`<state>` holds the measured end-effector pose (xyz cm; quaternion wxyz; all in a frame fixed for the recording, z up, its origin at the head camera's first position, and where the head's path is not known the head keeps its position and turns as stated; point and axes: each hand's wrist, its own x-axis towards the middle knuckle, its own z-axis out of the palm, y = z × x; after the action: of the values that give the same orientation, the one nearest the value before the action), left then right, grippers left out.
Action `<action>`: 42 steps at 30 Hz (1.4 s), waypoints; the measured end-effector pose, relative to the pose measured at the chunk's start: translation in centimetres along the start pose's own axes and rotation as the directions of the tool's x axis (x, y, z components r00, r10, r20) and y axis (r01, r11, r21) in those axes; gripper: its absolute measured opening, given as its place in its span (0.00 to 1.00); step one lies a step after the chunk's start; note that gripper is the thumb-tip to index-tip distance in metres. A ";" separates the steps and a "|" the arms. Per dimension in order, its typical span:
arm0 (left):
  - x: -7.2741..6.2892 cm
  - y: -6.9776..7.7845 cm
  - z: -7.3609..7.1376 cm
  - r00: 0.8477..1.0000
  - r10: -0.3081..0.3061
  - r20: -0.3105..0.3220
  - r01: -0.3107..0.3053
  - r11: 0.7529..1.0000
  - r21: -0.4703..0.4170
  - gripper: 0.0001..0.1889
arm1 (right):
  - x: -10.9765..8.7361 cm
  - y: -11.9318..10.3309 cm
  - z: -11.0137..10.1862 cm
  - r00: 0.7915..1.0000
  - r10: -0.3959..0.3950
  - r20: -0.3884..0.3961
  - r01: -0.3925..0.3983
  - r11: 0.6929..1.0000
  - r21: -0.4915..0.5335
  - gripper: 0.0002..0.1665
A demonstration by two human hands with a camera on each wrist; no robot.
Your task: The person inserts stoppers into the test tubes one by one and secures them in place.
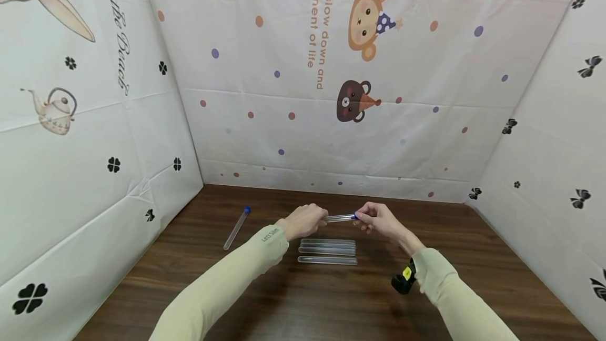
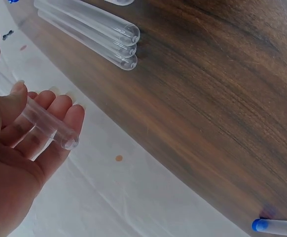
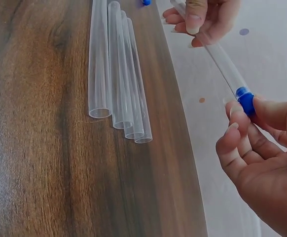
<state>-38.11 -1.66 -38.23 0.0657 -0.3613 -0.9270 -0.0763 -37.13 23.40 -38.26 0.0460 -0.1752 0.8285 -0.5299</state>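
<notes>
My left hand [image 1: 305, 220] holds a clear test tube [image 1: 340, 218] across its curled fingers, with the thumb pressed on it. The tube's rounded end [image 2: 70, 142] shows past the fingers in the left wrist view. At the other end, my right hand [image 1: 382, 221] pinches a blue stopper [image 3: 246, 101], which sits in the tube's mouth. Nearer to me, several uncapped test tubes [image 1: 327, 247] lie side by side, mouths to the right, one [image 1: 327, 260] slightly apart from the others.
A test tube with a blue stopper [image 1: 236, 228] lies on the left of the brown wooden table [image 1: 331, 304]. White printed cloth [image 1: 293, 136] stands as walls behind and on both sides. A black device with a yellow mark [image 1: 404, 277] is at the right wrist.
</notes>
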 end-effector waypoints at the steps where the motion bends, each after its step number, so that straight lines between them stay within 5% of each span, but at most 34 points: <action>1: 0.0 0.0 0.1 1.000 0.000 -0.004 0.000 1.000 -0.006 0.09 | 0.0 0.0 0.0 1.000 -0.004 0.004 0.004 1.000 0.004 0.15; 9: -0.1 0.3 0.4 1.000 0.000 -0.028 -0.001 1.000 -0.027 0.11 | -0.2 0.1 0.2 1.000 -0.002 0.000 0.002 1.000 0.030 0.14; 28: 0.3 1.1 0.5 0.993 0.022 -0.116 -0.013 0.997 0.078 0.13 | -0.1 -0.2 0.4 0.996 0.081 -0.043 -0.070 0.975 0.212 0.14; 42: 0.6 1.3 0.4 0.994 0.014 -0.109 -0.005 0.997 0.076 0.16 | 0.0 0.1 0.0 0.995 0.094 -0.022 -0.087 0.976 0.202 0.14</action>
<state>-37.73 -0.21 -38.43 0.1306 -0.3582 -0.9225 -0.0605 -37.13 23.44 -38.34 0.0743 -0.1234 0.7786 -0.6108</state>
